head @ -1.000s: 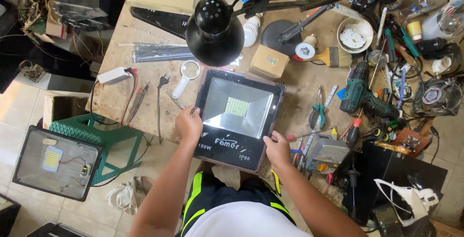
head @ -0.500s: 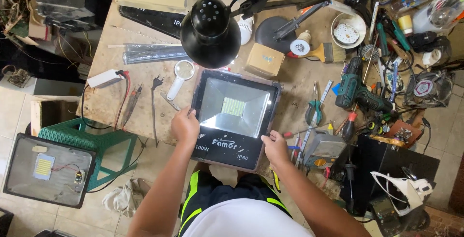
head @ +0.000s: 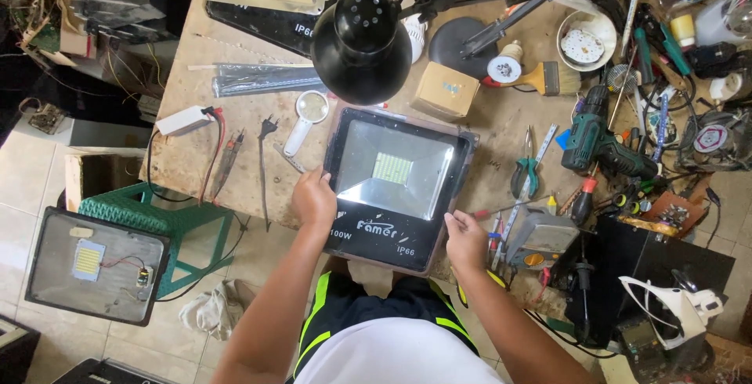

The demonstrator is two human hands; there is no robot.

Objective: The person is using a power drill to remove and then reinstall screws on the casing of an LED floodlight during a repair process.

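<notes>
This is a small electrical repair workshop: a worn wooden workbench fills the frame's middle, its right side strewn with a green cordless drill, green-handled pliers and screwdrivers, a black desk lamp at top centre, and an opened floodlight casing at lower left.

black floodlight, green stool

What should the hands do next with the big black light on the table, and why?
Probably slide the black floodlight a little further onto the workbench. The left hand and right hand grip its two near corners, and its front edge seems to hang past the bench edge, so it could tip. The desk lamp just behind it leaves little room.
</notes>
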